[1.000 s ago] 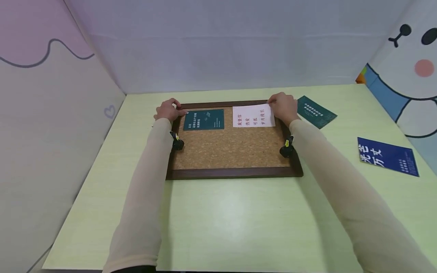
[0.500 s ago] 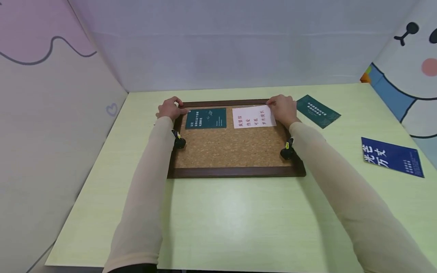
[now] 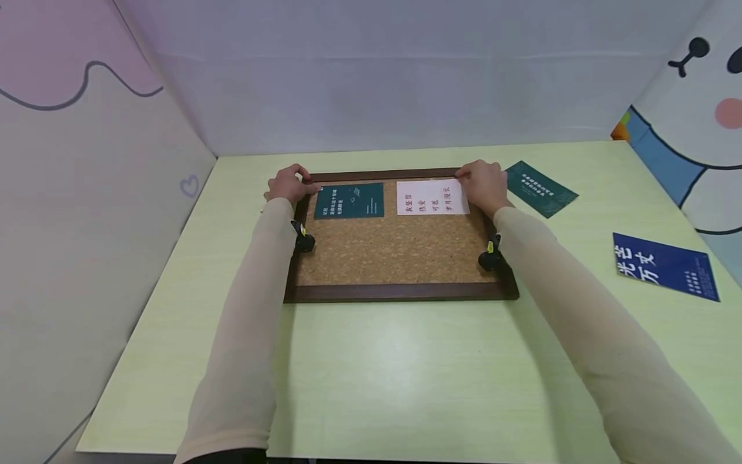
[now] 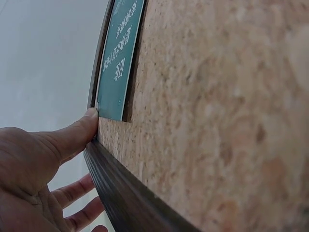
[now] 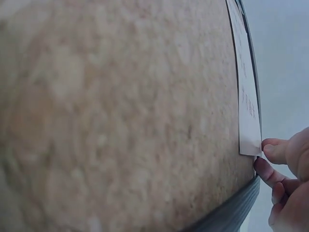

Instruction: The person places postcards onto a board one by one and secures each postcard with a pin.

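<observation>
My left hand (image 3: 288, 185) is at the upper left corner of a dark-framed cork board (image 3: 394, 254). Its straight thumb (image 4: 79, 130) presses the corner of a green card (image 3: 350, 201), while the other fingers spread loosely outside the frame. At the upper right corner, my right hand (image 3: 484, 185) pinches the corner of a white card (image 3: 431, 197) with red writing, thumb and forefinger meeting at its edge in the right wrist view. Both cards lie side by side along the board's top, the green one at left.
A second green card (image 3: 542, 189) lies on the pale table (image 3: 394, 380) just right of the board. Farther right lies a dark blue card (image 3: 666, 266) with white writing. White walls (image 3: 377, 96) stand behind and at the left.
The white card has shifted slightly up and right with my right hand and now lies straighter. My left hand stays at the green card's corner. The view has shifted slightly.
</observation>
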Demonstrator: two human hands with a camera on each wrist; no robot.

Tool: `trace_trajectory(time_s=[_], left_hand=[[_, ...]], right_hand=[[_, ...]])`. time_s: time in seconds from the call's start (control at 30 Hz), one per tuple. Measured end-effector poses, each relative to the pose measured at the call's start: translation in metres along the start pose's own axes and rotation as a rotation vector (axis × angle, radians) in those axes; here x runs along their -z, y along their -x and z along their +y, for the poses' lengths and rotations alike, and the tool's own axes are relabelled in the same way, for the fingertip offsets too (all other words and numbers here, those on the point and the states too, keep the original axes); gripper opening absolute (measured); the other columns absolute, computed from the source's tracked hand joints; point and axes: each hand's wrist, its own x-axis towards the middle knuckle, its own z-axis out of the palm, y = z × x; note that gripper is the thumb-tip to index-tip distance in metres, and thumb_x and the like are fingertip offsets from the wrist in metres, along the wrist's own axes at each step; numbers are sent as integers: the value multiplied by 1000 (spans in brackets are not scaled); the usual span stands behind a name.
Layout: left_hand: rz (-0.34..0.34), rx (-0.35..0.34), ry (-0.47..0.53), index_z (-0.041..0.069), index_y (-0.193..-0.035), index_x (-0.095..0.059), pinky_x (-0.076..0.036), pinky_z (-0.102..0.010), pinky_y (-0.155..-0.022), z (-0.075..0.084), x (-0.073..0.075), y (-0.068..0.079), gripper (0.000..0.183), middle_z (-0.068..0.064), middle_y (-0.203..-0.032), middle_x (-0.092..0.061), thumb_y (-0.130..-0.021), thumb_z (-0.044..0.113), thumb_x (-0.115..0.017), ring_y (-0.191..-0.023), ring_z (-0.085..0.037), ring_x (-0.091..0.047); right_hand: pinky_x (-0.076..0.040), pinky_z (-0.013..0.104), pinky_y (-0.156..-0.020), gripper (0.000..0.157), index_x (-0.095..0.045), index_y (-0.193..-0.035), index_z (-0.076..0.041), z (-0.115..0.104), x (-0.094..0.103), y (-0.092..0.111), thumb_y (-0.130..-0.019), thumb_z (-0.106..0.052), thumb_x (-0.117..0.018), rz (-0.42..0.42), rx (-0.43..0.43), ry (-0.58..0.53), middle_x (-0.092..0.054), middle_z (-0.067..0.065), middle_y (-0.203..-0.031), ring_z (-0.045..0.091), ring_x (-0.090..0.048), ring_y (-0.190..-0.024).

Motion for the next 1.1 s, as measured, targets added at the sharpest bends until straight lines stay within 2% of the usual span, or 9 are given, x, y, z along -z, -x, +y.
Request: trace_trajectory(time_s=[0.23, 0.3, 0.4, 0.5, 0.53, 0.63, 0.73, 0.93, 1.1], left_hand=[[-20, -2, -6, 15, -111, -52, -20, -55, -94, 3, -3, 1, 36, -9, -115, -47, -84, 35, -62, -113, -35, -31], [-21, -8, -12, 16, -111, -51, -20, -55, -94, 4, -3, 0, 36, -8, -117, -47, -83, 37, -62, -113, -35, -31], [-14, -16, -14, 16, -110, -51, -19, -55, -94, 4, -2, -3, 35, -8, -117, -47, -83, 37, -63, -113, -35, -31], [-11, -16, -18, 16, -110, -52, -19, -55, -94, 3, -1, -5, 35, -8, -117, -47, -83, 36, -63, -113, -35, -32], [-13, -17, -19, 16, -110, -52, -20, -55, -94, 3, -1, -6, 35, -8, -117, -47, -83, 36, -63, -113, -35, -32], [-26, -13, -21, 16, -111, -51, -19, -56, -95, 2, -3, -7, 36, -8, -118, -47, -83, 36, -63, -115, -36, -31], [-35, -14, -21, 16, -111, -51, -17, -57, -96, 1, -4, -7, 36, -9, -118, -47, -83, 36, -63, -117, -37, -30], [-15, -26, -39, 16, -111, -51, -19, -57, -94, 0, -5, -10, 36, -9, -117, -48, -83, 37, -62, -116, -37, -32], [-9, -50, -99, 16, -111, -50, -21, -55, -93, -3, 1, -10, 38, -10, -116, -50, -84, 40, -61, -112, -37, -35]], right_hand=[[-27, 53, -94, 33, -59, -121, -10, 5, 12, 6, -94, -21, -45, -49, 43, 27, -55, 14, -122, 36, -42, -111], [-26, 56, -92, 38, -56, -122, -8, 5, 19, 9, -91, -29, -50, -90, 77, 77, -55, 15, -121, 38, -39, -109], [-24, 58, -89, 47, -60, -113, -8, 4, 30, 13, -82, -44, -60, -186, 118, 163, -53, 17, -116, 39, -35, -106], [-20, 61, -88, 54, -59, -105, -11, 3, 38, 16, -74, -55, -65, -280, 134, 234, -45, 17, -119, 42, -31, -109], [-19, 61, -89, 57, -58, -106, -12, 3, 40, 17, -71, -56, -66, -305, 130, 246, -42, 18, -120, 42, -29, -110], [-14, 64, -92, 72, -52, -123, -16, 5, 41, 20, -68, -59, -67, -356, 114, 269, -34, 20, -130, 45, -25, -115], [-11, 65, -93, 85, -42, -135, -18, 9, 39, 21, -67, -60, -68, -381, 89, 264, -30, 21, -134, 45, -22, -117], [-10, 67, -92, 85, -40, -137, -20, 8, 40, 18, -67, -58, -69, -393, 72, 251, -28, 22, -134, 45, -22, -118], [-7, 68, -93, 84, -40, -137, -20, 1, 38, 18, -68, -57, -69, -385, 79, 254, -29, 21, -134, 46, -21, -119]])
